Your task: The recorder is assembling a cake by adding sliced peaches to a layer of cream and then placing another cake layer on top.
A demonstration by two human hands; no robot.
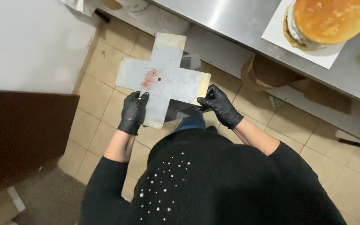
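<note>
Both gloved hands, left (133, 111) and right (219, 105), fingers pinching cross-shaped metal plate (163, 79), long arm pointing away

You are looking at an evenly lit, moderately bright indoor scene with warm overhead light. The brushed stainless steel counter (246, 25) at 1 o'clock carries a pale streak of glare along its length. The cross-shaped flat grey metal plate (163, 79) near centre reflects softly, without hot spots. The white wall panel (30, 41) at 10 o'clock is close to washed out, while the dark brown board (21, 133) at 9 o'clock falls into deep shade with little detail. Your black knitted studded top (213, 183) at 6 o'clock is underexposed. Focus is slightly soft throughout; straight edges bow at the frame margins, typical of a wide lens.
</note>
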